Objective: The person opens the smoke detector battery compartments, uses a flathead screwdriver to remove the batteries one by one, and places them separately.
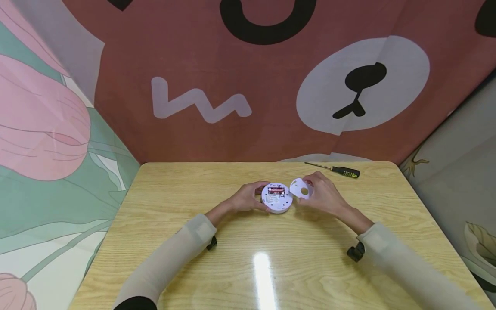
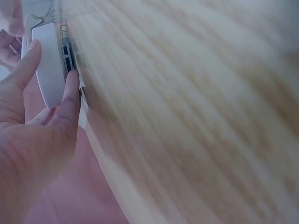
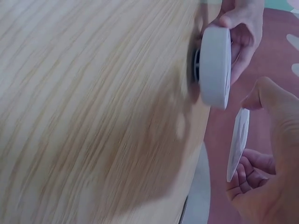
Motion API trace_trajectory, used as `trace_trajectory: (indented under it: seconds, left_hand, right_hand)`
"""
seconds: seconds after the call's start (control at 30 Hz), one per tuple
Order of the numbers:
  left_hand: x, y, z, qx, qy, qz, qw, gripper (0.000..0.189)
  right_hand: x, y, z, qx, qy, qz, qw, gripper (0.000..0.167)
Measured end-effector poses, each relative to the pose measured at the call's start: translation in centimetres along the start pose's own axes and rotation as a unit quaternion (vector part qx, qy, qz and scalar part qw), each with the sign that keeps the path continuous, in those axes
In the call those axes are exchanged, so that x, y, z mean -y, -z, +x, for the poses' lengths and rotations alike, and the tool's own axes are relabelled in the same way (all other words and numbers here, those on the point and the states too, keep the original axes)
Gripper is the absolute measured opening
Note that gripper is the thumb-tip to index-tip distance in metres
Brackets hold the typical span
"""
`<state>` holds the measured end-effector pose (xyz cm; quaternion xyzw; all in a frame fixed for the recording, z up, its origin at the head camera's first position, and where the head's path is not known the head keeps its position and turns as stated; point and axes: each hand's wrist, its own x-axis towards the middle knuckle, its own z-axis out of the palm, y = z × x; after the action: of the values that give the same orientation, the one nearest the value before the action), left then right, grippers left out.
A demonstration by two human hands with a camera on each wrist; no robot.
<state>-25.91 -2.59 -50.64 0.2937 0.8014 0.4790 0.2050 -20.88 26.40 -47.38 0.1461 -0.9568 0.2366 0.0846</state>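
Note:
A round white device [image 1: 277,204] that looks like a smoke alarm lies with its back upward, a red battery [image 1: 276,190] in its slot. My left hand [image 1: 246,197] grips its left rim, with thumb and fingers on either side. A dark slotted part [image 3: 196,65] shows under the device, on the table side. Just to the right, my right hand [image 1: 324,194] pinches a thin white mounting plate [image 1: 296,188] with cut-out holes by its edges. In the right wrist view, the plate [image 3: 238,142] stands apart from the device [image 3: 215,67].
A screwdriver [image 1: 346,172] with a black and yellow handle lies near the table's back edge, beyond the right hand. The wood table [image 1: 217,267] meets a printed cloth backdrop [image 1: 193,142] at the rear. Light glares off the table's front middle.

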Motion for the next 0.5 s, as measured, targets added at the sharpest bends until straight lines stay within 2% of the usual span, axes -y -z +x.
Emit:
trace_trajectory:
  seconds: [0.5]
  left_hand:
    - [0.0,0.0,0.0,0.004,0.012,-0.002,0.9999,0.09]
  right_hand:
    - [-5.1,1.9,-1.4,0.015,0.027,-0.014,0.9994,0.06]
